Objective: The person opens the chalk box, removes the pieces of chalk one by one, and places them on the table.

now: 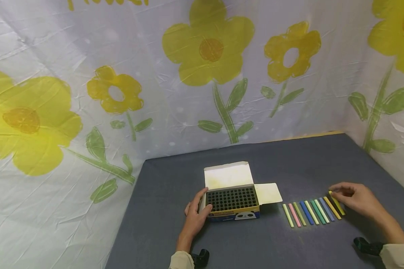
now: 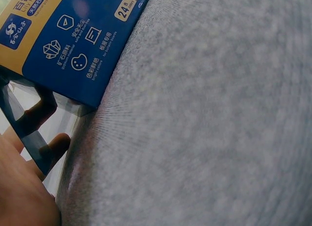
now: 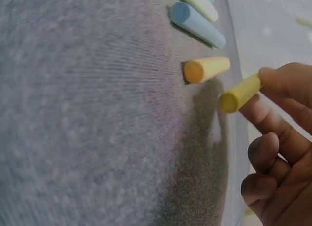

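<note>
A blue and yellow chalk box sits on the dark table, its lid and side flap folded out. Inside shows a black insert full of round holes. My left hand grips the box's left end, thumb at the front corner; the left wrist view has the printed box side and part of the hand. To the right, my right hand pinches a yellow chalk stick between thumb and finger, at the right end of a row of chalk. An orange-yellow chalk stick lies beside it.
Several chalk sticks in pink, green, blue and pale yellow, among them a blue one, lie side by side right of the box. The white side flap reaches toward the row. A flower-printed curtain hangs behind the table.
</note>
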Demonstrator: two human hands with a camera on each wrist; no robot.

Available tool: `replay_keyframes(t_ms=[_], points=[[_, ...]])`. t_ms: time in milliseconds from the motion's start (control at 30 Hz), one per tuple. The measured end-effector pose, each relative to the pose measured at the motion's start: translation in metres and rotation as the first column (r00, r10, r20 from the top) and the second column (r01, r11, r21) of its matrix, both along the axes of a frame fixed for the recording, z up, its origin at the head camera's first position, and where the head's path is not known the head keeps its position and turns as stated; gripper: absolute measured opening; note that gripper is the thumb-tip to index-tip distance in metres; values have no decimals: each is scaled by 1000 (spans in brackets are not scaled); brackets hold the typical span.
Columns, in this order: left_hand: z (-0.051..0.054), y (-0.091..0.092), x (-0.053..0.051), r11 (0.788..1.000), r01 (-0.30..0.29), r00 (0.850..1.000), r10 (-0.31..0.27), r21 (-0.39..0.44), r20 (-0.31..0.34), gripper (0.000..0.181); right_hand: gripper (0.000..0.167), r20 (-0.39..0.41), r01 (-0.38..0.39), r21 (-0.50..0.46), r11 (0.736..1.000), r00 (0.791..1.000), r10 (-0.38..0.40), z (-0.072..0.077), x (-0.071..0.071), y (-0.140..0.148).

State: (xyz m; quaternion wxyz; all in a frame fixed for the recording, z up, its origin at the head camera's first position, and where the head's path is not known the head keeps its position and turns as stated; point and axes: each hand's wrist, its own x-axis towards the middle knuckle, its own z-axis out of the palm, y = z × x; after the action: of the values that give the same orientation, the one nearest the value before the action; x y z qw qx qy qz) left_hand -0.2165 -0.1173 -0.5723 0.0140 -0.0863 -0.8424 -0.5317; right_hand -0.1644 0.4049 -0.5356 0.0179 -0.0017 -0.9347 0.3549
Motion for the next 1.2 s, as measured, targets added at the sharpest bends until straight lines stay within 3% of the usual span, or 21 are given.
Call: replay_keyframes(t_ms=[367,800,1033,1200], points=[[-3,0,-1,1000,-11,1000,11,-5,7,56,20,-5,-50,149,988,999,52,-2,-6,-1],[-3,0,-2,1000,-3,1000,3,-17,4,58,28,41,-80,198,977,996,73,1,-9,-1],[-6,-1,1,999,-21,1000,21,-42,0,53,35,-111,29,153,988,994,-12,4,-2,-16],[-8,-7,5,999,33,996,-34,-14,-77,52,41,-233,94,81,992,970,-73,13,-1,-41]])
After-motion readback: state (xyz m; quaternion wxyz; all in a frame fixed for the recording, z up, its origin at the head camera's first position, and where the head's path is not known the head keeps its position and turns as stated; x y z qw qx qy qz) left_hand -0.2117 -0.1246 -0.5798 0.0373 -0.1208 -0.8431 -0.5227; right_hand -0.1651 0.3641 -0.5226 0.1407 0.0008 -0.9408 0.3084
